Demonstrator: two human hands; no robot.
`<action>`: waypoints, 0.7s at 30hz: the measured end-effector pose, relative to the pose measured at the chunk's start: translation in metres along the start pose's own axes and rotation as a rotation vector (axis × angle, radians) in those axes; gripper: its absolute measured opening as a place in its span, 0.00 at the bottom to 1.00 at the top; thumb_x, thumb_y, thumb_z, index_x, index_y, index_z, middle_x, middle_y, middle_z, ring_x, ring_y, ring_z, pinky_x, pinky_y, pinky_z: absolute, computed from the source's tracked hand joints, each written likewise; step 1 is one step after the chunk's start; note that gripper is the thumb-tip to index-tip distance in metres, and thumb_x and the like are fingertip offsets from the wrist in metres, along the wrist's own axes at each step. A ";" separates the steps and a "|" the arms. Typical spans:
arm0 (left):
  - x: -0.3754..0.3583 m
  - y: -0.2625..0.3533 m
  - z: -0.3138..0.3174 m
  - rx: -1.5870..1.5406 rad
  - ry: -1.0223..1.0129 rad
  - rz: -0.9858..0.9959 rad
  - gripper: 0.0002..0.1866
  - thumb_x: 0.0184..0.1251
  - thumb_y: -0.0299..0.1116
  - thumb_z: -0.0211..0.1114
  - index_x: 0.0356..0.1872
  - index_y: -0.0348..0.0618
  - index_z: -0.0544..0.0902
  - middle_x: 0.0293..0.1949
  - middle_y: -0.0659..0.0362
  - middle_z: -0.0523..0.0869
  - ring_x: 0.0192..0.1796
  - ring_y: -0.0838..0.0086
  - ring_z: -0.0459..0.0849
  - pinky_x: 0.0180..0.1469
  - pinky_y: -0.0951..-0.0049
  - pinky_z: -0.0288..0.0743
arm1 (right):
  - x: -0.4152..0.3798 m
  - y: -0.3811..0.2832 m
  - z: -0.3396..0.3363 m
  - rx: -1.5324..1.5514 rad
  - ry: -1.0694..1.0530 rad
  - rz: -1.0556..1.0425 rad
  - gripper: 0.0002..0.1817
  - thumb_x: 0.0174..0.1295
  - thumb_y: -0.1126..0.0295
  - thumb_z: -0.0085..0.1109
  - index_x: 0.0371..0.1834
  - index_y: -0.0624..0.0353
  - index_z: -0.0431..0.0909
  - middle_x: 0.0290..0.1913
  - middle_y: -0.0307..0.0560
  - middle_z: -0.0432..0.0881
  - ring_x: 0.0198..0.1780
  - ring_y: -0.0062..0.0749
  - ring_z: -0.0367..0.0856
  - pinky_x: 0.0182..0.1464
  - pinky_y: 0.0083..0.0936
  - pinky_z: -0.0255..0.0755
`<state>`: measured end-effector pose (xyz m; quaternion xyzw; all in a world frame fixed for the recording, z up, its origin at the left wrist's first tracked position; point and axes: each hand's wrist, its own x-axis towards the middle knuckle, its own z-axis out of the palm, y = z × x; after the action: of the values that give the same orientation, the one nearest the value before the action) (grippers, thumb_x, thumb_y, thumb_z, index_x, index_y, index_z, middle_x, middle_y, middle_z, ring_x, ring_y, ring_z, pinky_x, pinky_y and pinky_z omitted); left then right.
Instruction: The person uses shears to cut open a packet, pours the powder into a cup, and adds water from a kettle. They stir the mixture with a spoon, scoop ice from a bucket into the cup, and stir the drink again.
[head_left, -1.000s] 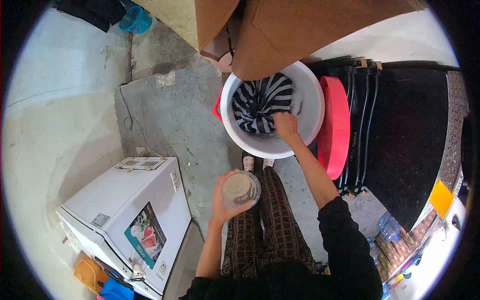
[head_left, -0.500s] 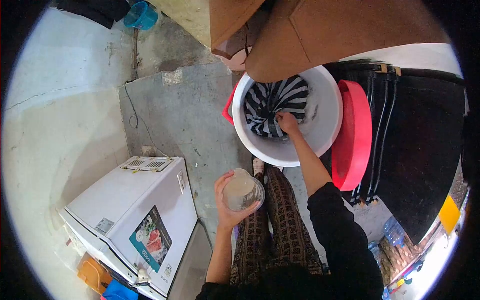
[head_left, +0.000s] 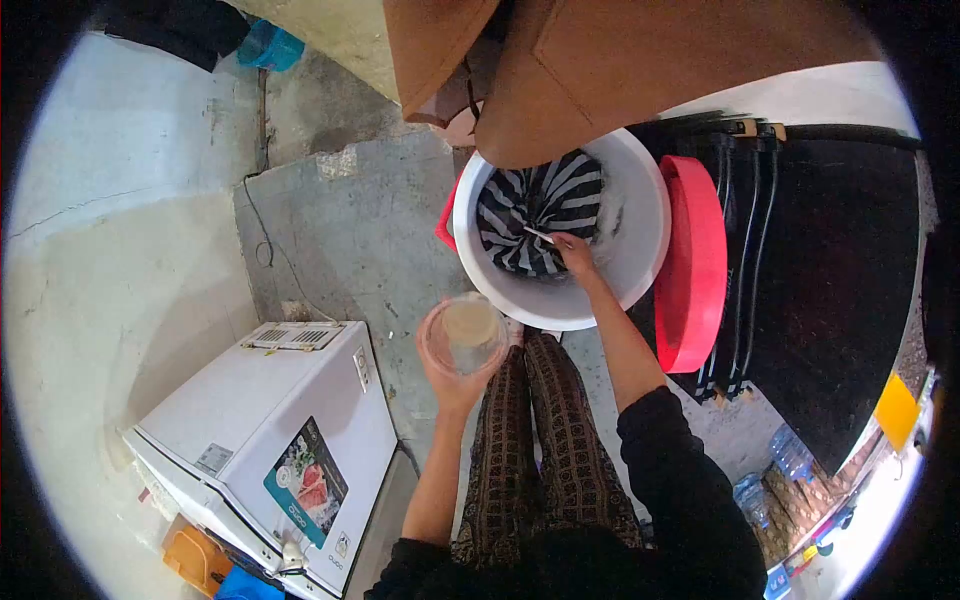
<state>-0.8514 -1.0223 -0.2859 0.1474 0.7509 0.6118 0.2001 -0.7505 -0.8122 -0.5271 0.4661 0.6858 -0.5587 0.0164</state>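
My left hand is wrapped around a clear round plastic tub, held above the floor in front of my legs. Something pale and round shows inside the tub. Over the large white basin, my right hand is closed on a thin white stick-like piece, whose exact kind I cannot tell. Its far end meets the middle of a black-and-grey striped cloth, where the folds gather together. The cloth sits inside the basin.
A red round lid-like piece leans beside the basin, next to a large black panel with rods. Brown sheets overhang the basin's far rim. A white freezer stands at left, with a cable on the floor.
My right hand has drawn back slightly from the cloth's gathered centre, and the white piece now shows. The tub in my left hand has moved slightly up and its opening has tilted. The view has shifted.
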 end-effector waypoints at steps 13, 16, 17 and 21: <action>0.002 0.002 0.018 -0.006 -0.015 -0.021 0.49 0.34 0.28 0.78 0.60 0.38 0.56 0.59 0.50 0.65 0.61 0.64 0.66 0.65 0.62 0.57 | -0.036 -0.001 -0.027 -0.022 0.224 0.164 0.13 0.60 0.60 0.51 0.39 0.55 0.80 0.33 0.52 0.82 0.36 0.44 0.80 0.39 0.33 0.71; -0.003 0.000 0.018 0.019 -0.024 -0.010 0.49 0.34 0.28 0.78 0.60 0.37 0.56 0.58 0.51 0.66 0.60 0.64 0.67 0.64 0.63 0.58 | -0.029 -0.002 -0.010 -0.171 0.348 -0.115 0.12 0.63 0.63 0.50 0.43 0.55 0.79 0.31 0.48 0.82 0.33 0.40 0.80 0.37 0.32 0.71; -0.006 -0.001 0.017 0.023 -0.023 -0.012 0.49 0.34 0.28 0.78 0.60 0.37 0.56 0.58 0.51 0.66 0.60 0.64 0.67 0.64 0.63 0.58 | -0.027 -0.004 -0.006 -0.170 0.345 -0.115 0.12 0.63 0.63 0.50 0.43 0.55 0.79 0.31 0.48 0.82 0.33 0.40 0.80 0.37 0.32 0.71; -0.014 -0.002 0.013 0.072 -0.013 -0.030 0.48 0.34 0.29 0.78 0.60 0.37 0.57 0.57 0.52 0.67 0.59 0.64 0.67 0.63 0.63 0.59 | -0.046 -0.076 -0.014 -0.367 0.202 -0.113 0.12 0.60 0.67 0.49 0.45 0.56 0.75 0.34 0.54 0.81 0.39 0.50 0.78 0.41 0.38 0.71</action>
<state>-0.8332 -1.0181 -0.2886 0.1471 0.7732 0.5805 0.2086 -0.7674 -0.8252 -0.4402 0.4699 0.7991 -0.3750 0.0009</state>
